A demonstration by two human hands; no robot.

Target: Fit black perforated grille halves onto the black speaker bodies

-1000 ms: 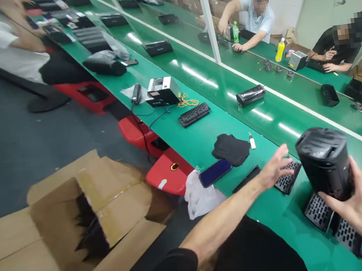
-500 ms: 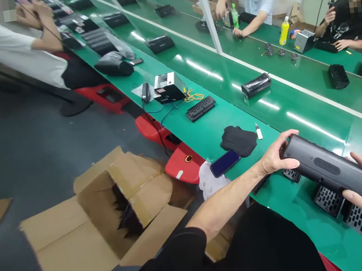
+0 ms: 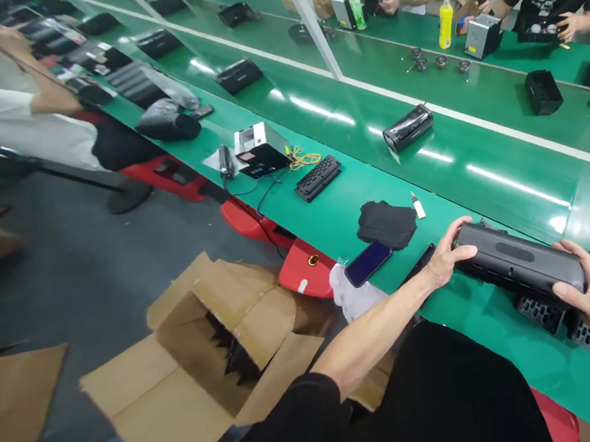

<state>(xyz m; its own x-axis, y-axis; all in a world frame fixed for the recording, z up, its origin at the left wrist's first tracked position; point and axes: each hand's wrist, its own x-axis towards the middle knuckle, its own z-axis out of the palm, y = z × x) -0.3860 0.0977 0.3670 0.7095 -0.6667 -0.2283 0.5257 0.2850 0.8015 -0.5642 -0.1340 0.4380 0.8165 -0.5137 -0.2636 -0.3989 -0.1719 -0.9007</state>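
Observation:
Between my two hands is a long black speaker housing (image 3: pixel 517 257), with rounded edges and an oval panel on its upper face. My left hand (image 3: pixel 449 255) grips its left end, thumb on top. At the other end my right hand (image 3: pixel 583 284) is closed around it, thumb on the near side. Beneath and behind the housing lie black perforated grille parts (image 3: pixel 540 312), partly hidden by it. Left of my left hand are a phone (image 3: pixel 369 263), a pile of black cloth-like sheets (image 3: pixel 387 223) and a small white bottle (image 3: pixel 418 205).
An open cardboard box (image 3: pixel 208 348) stands on the floor left of me, near a red stool (image 3: pixel 309 266). Along the green bench are a metal-cased device (image 3: pixel 261 149) and a black grille (image 3: pixel 318 178). Another black housing (image 3: pixel 407 128) lies on the belt. Several people work nearby.
Both hands have brought the housing lower and slightly left, tilting its upper face away. My view has shifted a little. Across the belt, the co-workers' arms have moved.

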